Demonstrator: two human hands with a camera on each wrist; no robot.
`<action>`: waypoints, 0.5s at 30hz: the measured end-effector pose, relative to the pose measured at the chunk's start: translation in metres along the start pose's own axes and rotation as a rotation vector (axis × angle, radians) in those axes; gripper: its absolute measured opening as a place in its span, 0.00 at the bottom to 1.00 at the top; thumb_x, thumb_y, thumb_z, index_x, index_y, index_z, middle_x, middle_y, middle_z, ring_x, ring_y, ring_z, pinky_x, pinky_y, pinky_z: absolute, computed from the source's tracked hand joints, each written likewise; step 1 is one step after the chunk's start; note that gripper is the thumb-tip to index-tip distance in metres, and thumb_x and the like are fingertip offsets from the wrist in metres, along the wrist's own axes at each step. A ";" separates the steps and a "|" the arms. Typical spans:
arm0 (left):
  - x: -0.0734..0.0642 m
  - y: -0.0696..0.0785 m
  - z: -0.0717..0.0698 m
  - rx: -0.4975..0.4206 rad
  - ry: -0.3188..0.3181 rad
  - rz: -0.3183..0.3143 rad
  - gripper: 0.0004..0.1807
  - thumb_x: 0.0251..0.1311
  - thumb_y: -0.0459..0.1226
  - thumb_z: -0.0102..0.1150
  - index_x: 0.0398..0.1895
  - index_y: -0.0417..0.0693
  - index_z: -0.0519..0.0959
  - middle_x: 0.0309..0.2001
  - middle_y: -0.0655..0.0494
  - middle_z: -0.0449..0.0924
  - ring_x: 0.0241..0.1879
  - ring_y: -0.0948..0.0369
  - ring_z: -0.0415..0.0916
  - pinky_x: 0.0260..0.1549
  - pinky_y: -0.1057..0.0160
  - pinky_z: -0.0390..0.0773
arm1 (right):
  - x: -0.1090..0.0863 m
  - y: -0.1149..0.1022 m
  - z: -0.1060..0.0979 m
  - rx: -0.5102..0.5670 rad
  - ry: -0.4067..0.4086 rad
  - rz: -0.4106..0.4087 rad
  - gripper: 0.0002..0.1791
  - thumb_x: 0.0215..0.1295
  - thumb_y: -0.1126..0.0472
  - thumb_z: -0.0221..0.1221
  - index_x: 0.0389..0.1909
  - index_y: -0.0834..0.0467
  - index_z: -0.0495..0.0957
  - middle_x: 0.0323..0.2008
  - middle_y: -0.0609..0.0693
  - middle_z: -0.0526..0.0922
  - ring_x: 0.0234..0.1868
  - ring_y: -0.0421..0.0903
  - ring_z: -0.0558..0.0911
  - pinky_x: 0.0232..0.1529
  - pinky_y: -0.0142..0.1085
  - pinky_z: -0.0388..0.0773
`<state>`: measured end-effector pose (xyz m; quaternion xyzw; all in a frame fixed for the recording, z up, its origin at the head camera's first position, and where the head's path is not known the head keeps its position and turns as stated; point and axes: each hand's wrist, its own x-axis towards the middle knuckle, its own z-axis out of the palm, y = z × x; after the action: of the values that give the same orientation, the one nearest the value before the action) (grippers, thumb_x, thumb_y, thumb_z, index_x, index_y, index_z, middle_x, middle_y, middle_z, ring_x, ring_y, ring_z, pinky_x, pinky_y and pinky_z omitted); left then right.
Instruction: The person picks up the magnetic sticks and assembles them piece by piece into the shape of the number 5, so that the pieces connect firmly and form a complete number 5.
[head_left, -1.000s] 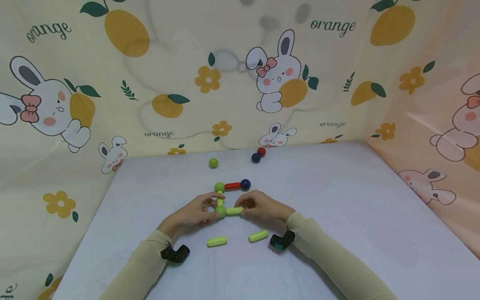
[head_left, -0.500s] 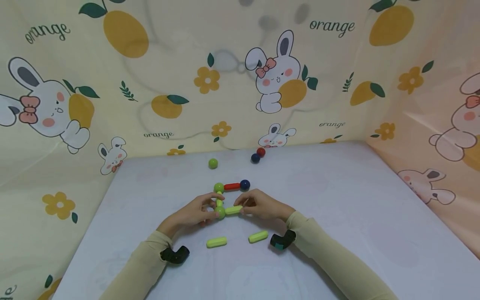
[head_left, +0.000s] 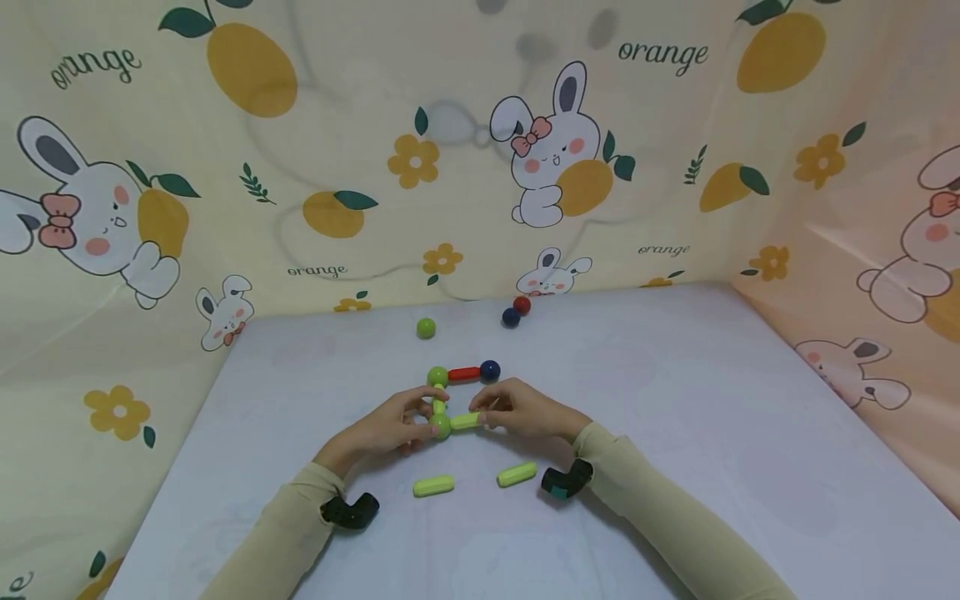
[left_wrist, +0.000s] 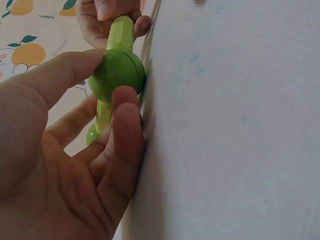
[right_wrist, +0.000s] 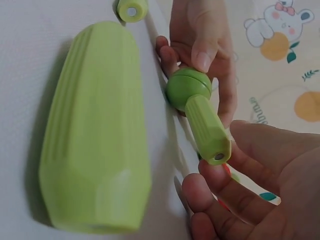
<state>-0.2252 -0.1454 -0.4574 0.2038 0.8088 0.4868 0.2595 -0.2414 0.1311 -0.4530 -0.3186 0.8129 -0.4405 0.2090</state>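
My left hand (head_left: 390, 423) grips a green ball (left_wrist: 114, 75) between thumb and fingers, in the middle of the table. A yellow-green magnetic rod (head_left: 464, 422) sticks out from this ball to the right. My right hand (head_left: 528, 410) pinches that rod's free end, where a small metal disc shows in the right wrist view. Another yellow-green rod (head_left: 438, 407), partly behind my left fingers, runs from the held ball to a second green ball (head_left: 437, 377). From there a red rod (head_left: 464, 374) reaches a dark blue ball (head_left: 490, 371).
Two loose yellow-green rods, a left one (head_left: 433, 486) and a right one (head_left: 517, 474), lie nearer the front. Farther back rest a lone green ball (head_left: 426, 327), a dark blue ball (head_left: 511, 317) and a red ball (head_left: 522, 305). A printed cloth (head_left: 465, 208) stands behind the table.
The outer end of the rod in my right hand has swung slightly away from me. My left hand keeps its hold on the ball; the loose pieces stay put.
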 end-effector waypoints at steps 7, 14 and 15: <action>0.000 0.000 0.000 0.002 -0.009 0.007 0.29 0.68 0.36 0.61 0.70 0.48 0.67 0.51 0.44 0.74 0.19 0.62 0.69 0.22 0.66 0.74 | -0.002 -0.005 -0.011 -0.029 0.042 0.024 0.14 0.75 0.61 0.56 0.55 0.63 0.81 0.50 0.56 0.86 0.40 0.42 0.81 0.43 0.31 0.77; 0.000 -0.001 -0.001 0.007 -0.001 0.018 0.28 0.68 0.36 0.61 0.70 0.47 0.67 0.49 0.45 0.73 0.18 0.62 0.69 0.21 0.66 0.75 | -0.003 -0.001 -0.036 0.050 0.187 0.031 0.16 0.76 0.60 0.55 0.56 0.64 0.80 0.54 0.63 0.83 0.42 0.50 0.83 0.49 0.39 0.80; 0.001 -0.001 -0.001 0.009 -0.004 0.023 0.28 0.68 0.36 0.61 0.70 0.47 0.67 0.49 0.45 0.73 0.18 0.62 0.69 0.21 0.66 0.75 | -0.004 0.002 -0.039 0.071 0.207 0.037 0.16 0.76 0.60 0.55 0.56 0.65 0.79 0.53 0.64 0.83 0.40 0.50 0.83 0.48 0.41 0.81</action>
<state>-0.2265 -0.1464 -0.4584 0.2152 0.8080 0.4859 0.2545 -0.2637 0.1573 -0.4337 -0.2488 0.8198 -0.4956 0.1429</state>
